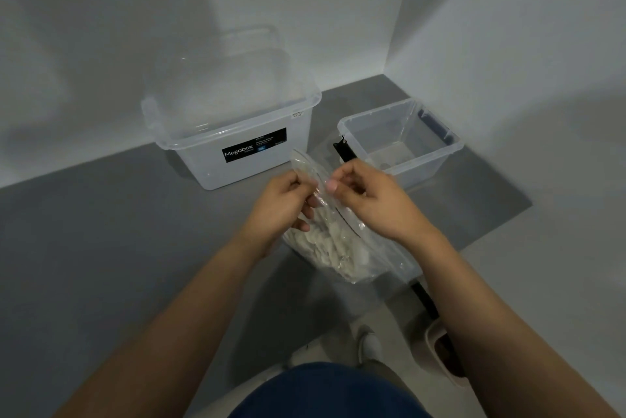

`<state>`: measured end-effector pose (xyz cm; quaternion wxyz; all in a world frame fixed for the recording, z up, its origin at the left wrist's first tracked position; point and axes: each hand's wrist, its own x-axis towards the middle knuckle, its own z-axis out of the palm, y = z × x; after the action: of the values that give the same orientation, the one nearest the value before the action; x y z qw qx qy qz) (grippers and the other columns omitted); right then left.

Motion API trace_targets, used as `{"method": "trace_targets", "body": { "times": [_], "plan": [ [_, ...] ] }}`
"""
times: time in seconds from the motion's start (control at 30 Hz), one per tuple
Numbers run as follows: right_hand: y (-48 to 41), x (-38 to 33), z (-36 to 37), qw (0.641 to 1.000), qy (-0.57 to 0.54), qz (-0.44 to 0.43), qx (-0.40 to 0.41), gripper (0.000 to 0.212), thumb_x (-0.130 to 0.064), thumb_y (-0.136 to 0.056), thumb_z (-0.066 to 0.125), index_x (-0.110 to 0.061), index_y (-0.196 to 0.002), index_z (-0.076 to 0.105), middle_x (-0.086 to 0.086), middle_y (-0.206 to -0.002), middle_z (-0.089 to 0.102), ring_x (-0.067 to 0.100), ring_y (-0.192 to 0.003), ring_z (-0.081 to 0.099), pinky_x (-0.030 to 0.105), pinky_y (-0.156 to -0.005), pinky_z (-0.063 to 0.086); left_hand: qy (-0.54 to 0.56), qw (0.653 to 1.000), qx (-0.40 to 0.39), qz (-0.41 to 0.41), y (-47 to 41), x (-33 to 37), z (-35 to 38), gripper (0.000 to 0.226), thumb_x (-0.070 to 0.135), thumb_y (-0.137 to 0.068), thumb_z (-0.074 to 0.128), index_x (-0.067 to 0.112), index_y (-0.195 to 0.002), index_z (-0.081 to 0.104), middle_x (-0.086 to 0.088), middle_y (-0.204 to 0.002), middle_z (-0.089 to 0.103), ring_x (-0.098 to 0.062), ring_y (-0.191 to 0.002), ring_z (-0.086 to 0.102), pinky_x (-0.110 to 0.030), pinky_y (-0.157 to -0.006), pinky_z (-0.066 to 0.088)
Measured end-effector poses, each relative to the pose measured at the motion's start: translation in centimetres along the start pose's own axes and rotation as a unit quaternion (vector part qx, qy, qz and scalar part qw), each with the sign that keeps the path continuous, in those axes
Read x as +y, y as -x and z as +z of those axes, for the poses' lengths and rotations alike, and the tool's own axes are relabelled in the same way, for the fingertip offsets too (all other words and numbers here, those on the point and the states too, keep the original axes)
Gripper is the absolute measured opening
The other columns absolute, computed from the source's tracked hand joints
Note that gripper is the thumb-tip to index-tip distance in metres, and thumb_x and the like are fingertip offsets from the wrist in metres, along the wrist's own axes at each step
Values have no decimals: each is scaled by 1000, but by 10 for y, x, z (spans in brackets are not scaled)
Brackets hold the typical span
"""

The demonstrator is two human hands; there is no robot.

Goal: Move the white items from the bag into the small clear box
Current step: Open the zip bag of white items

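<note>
A clear plastic bag (342,248) hangs above the grey table's front edge, held up between both hands. Several white items (325,243) bunch together in its lower part. My left hand (288,204) pinches the left side of the bag's top edge. On the right side of that edge, my right hand (369,200) pinches with thumb and fingers. The small clear box (403,139) stands open just behind my right hand, with nothing white inside it.
A larger clear box (233,133) with a black Megabox label stands at the back left on the grey table (101,231). White walls close the corner behind both boxes. A black strip (343,150) shows beside the small box. The floor lies below the table's front edge.
</note>
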<state>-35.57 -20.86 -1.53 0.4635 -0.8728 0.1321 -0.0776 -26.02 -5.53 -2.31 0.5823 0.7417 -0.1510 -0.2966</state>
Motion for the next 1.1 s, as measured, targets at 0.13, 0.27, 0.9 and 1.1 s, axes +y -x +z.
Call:
{"method": "trace_targets", "body": {
  "times": [0.13, 0.27, 0.9, 1.1],
  "plan": [
    [13, 12, -4, 988, 143, -47, -19, 17, -44, -95, 64, -28, -91, 69, -15, -87, 66, 2, -83, 61, 22, -73, 47, 6, 999, 39, 23, -4, 0, 7, 16, 16, -101, 55, 11, -88, 62, -6, -73, 61, -13, -60, 57, -29, -47, 49],
    [15, 11, 2, 985, 163, -51, -14, 16, -42, -94, 65, -27, -94, 70, -16, -84, 64, 1, -78, 60, 20, -68, 46, -21, 999, 25, -7, -2, -5, 16, 28, 34, -100, 60, 7, -94, 62, -9, -77, 67, -16, -63, 62, -30, -50, 52],
    [6, -4, -1, 992, 44, 22, 118, 11, -33, -100, 61, -27, -104, 70, -15, -85, 72, 3, -81, 67, 21, -73, 53, -27, 996, -76, -49, 9, -3, 14, 30, 41, -95, 67, 12, -90, 65, -6, -80, 70, -17, -64, 65, -29, -51, 52],
    [26, 4, -4, 987, 152, 21, 38, 34, -61, -91, 61, -29, -103, 62, -14, -96, 58, 1, -81, 57, 20, -68, 46, 23, 999, -25, 17, 6, -8, 14, 13, 14, -98, 60, 3, -91, 62, -11, -78, 64, -22, -68, 63, -32, -52, 54]
  ]
}}
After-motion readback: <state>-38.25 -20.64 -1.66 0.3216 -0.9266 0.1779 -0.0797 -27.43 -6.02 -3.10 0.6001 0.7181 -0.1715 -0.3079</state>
